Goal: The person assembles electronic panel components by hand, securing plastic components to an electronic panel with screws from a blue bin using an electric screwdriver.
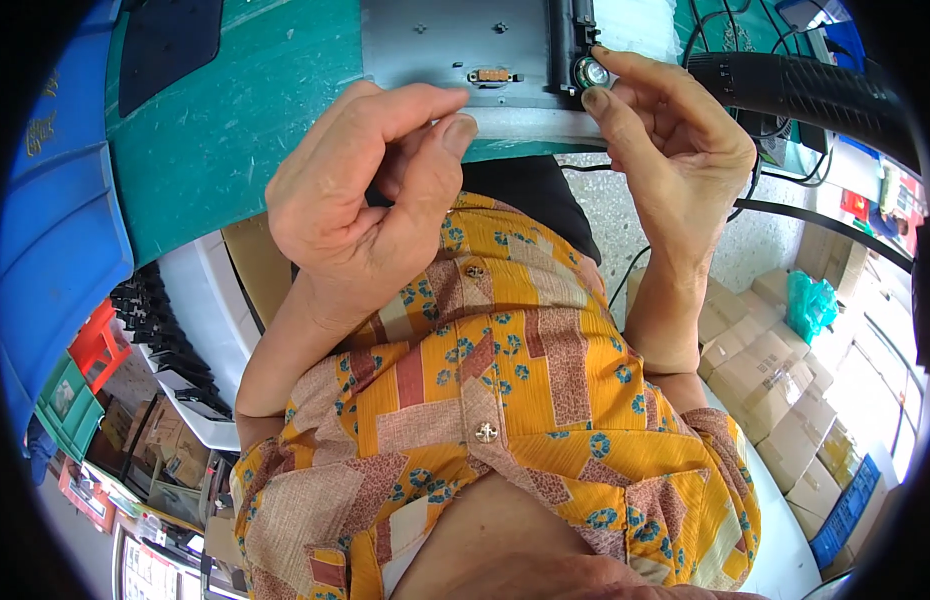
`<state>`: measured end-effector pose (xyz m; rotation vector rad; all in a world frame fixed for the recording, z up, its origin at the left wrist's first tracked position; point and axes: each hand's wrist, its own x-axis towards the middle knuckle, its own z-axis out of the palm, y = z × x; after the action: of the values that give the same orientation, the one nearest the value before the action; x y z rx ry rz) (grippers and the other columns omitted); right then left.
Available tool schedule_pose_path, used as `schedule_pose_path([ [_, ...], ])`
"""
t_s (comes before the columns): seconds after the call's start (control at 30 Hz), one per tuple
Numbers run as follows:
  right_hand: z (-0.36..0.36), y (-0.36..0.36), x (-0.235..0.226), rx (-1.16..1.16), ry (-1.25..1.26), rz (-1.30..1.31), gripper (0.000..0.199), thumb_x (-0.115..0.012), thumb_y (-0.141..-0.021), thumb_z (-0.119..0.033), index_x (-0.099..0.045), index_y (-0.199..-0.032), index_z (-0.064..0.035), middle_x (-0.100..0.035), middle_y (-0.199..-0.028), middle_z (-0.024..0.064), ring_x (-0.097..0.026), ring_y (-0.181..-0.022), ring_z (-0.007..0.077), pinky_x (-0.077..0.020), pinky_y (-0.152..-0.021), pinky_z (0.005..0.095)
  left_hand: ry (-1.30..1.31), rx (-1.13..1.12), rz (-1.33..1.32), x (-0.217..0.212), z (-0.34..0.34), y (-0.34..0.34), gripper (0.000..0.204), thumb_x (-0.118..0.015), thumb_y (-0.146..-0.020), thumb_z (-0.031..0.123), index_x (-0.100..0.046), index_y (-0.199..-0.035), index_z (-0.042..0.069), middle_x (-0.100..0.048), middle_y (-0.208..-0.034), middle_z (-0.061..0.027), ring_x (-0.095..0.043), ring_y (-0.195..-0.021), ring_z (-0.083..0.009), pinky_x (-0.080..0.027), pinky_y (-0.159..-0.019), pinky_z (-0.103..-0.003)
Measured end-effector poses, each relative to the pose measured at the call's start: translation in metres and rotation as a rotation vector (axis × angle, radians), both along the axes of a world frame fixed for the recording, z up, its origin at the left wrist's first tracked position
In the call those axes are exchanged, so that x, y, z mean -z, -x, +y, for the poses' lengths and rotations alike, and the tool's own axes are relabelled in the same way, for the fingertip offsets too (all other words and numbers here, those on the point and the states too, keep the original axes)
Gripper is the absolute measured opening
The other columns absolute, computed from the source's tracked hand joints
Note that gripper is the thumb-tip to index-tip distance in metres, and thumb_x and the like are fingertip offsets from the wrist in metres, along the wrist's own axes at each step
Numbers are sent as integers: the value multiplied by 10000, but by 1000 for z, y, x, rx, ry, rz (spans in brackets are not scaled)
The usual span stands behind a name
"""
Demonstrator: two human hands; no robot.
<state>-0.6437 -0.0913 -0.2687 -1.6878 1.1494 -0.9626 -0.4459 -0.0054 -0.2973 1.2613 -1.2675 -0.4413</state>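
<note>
A dark grey flat panel [425, 50] lies at the edge of the bench, with a small orange-brown connector [493, 76] set in a slot near its front edge. Along its right side runs a black bar [562, 45]. At the bar's front end sits a round silver part [592, 73], held between the thumb and index finger of my right hand [675, 130]. My left hand [370, 185] hovers in front of the panel, left of the connector. Its fingers are curled, thumb and index tips close together; whatever they hold, if anything, I cannot make out.
The bench has a green mat [225, 130]; a dark plate [170, 50] lies at its far left. Blue bins [65, 220] stand at the left. A black ribbed tube [795, 95] and cables are at the right. Cardboard boxes [765, 380] are stacked on the floor at lower right.
</note>
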Motion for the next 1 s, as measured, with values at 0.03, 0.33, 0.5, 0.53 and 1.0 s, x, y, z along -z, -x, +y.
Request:
schedule_pose_path([
  [0.03,0,0,0,1,-1,0,262,-756,-845,58,-768,-1103,12,-668,-790,-26,-550,-652,-16,-416,-589,123,6,4,-3,0,-1,0,157,-769,-847,-69,-739,-993,-19,-586,-717,3,-449,-542,-17,-312,-470,-187],
  [0.33,1,1,-1,-16,-31,8,274,-753,-859,54,-766,-1128,5,-683,-792,-10,-589,-673,-1,-465,-614,134,-96,30,21,-2,6,0,141,-735,-917,-44,-737,-1057,-32,-630,-826,-9,-494,-688,-36,-364,-593,-175],
  [0.5,2,2,-1,-12,-60,-21,324,-754,-852,61,-756,-1167,-10,-691,-810,-4,-614,-688,16,-497,-643,151,-102,51,37,-2,7,-1,146,-729,-916,-55,-733,-1061,-38,-636,-842,-16,-502,-704,-41,-375,-610,-178],
  [0.53,3,3,0,-12,-59,-22,324,-754,-852,61,-756,-1167,-10,-691,-810,-4,-614,-688,16,-497,-643,151,-98,57,45,-2,7,-1,147,-727,-917,-58,-731,-1062,-40,-635,-842,-16,-502,-706,-42,-375,-612,-180],
  [1.0,3,21,-23,455,487,-269,416,-809,-895,-62,-560,-1222,1,-642,-1036,61,-638,-875,98,-521,-737,215,324,63,-609,-8,-30,2,300,-799,-658,-61,-757,-946,14,-626,-791,-61,-600,-687,-234,-476,-574,-317],
])
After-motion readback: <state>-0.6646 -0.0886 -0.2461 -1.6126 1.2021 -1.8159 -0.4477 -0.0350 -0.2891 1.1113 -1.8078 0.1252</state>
